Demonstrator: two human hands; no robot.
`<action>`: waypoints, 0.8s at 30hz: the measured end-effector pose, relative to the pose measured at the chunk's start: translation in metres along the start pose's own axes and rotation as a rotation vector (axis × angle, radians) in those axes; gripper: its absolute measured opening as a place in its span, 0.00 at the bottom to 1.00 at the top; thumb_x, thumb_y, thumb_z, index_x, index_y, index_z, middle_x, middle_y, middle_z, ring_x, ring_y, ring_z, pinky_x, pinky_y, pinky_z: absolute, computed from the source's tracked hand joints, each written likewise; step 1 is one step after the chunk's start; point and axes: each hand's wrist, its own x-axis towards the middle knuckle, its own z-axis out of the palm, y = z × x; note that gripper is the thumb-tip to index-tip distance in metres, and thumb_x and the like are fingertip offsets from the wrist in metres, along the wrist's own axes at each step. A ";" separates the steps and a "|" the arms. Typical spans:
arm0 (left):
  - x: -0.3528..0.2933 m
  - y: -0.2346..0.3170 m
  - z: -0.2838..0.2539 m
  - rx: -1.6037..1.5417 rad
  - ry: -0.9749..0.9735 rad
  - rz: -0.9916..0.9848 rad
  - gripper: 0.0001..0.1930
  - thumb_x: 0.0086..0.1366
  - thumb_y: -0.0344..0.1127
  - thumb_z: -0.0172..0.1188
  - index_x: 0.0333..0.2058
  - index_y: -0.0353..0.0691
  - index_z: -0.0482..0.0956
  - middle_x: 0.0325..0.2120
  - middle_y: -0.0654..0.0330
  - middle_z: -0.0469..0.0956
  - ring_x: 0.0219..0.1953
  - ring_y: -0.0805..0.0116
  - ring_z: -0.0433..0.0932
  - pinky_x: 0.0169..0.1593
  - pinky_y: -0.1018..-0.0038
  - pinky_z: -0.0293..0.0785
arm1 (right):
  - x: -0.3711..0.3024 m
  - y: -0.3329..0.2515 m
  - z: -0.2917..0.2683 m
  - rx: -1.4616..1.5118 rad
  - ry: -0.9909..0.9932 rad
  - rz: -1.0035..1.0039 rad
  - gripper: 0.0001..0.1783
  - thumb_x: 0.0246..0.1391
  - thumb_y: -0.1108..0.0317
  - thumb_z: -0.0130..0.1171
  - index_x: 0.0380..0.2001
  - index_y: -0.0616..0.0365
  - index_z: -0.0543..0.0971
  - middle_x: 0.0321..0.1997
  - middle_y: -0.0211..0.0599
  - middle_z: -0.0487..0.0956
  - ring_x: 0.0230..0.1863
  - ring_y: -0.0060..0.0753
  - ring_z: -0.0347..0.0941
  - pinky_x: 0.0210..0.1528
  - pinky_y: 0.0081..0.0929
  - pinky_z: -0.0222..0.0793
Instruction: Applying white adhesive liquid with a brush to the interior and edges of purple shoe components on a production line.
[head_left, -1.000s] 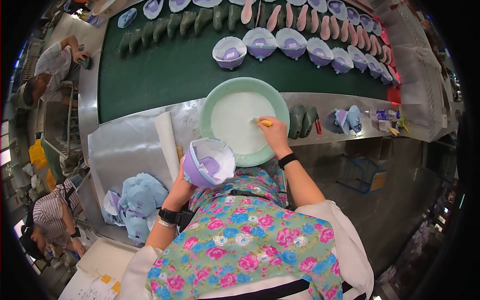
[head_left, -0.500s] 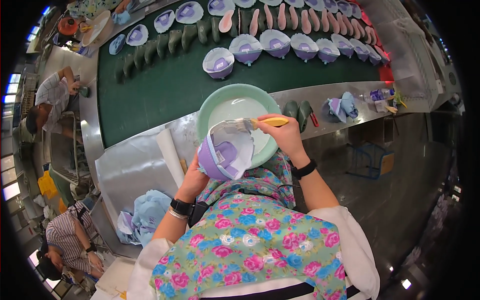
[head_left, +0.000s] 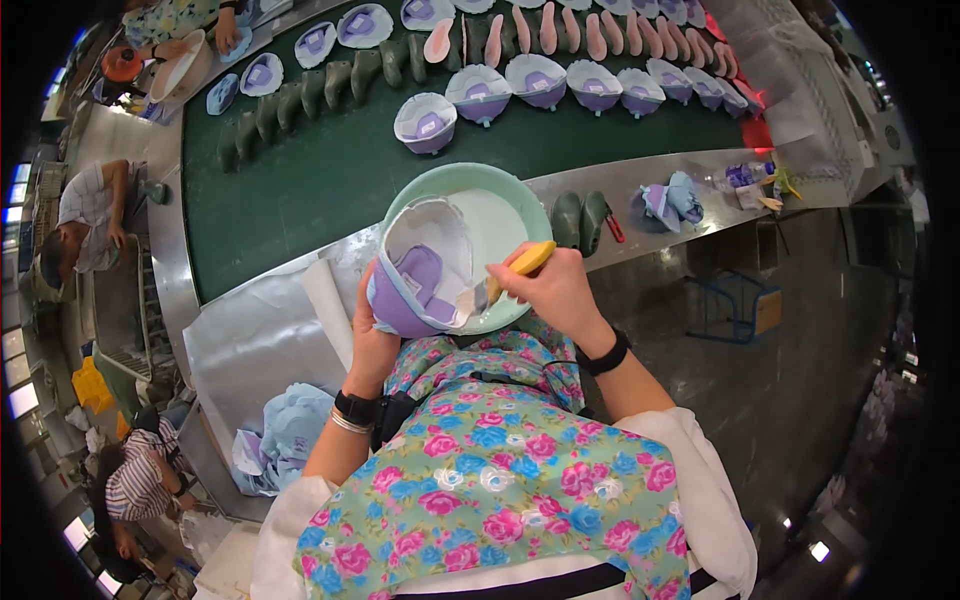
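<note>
My left hand [head_left: 372, 335] grips a purple shoe upper [head_left: 392, 298] from its left side, tilting its white, wet-looking inside upward. In my right hand [head_left: 562, 290] is a brush [head_left: 532, 259] with a yellow handle. Its pale bristles touch the near right rim of the upper. Both are held over a light green basin [head_left: 535, 195] of milky white liquid, which the upper partly covers. My left fingertips are partly hidden by the upper.
Beyond the basin, a green belt [head_left: 300, 200] bears rows of purple uppers [head_left: 425, 123], dark shoe lasts [head_left: 340, 85] and pink insoles [head_left: 495, 40]. Two lasts [head_left: 566, 220] stand right of the basin. Light blue uppers [head_left: 298, 425] lie piled at my left. Co-workers sit farther left.
The brush has moved from the far rim of the upper down to its near right rim. The upper has shifted slightly left and up over the basin.
</note>
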 end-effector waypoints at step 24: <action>0.021 0.007 -0.036 -0.542 0.028 -0.908 0.11 0.67 0.38 0.48 0.41 0.42 0.75 0.24 0.64 0.74 0.16 0.78 0.66 0.15 0.81 0.59 | 0.037 0.002 -0.017 -0.237 -0.065 -0.022 0.09 0.47 0.68 0.63 0.21 0.63 0.78 0.16 0.31 0.77 0.16 0.18 0.70 0.19 0.19 0.64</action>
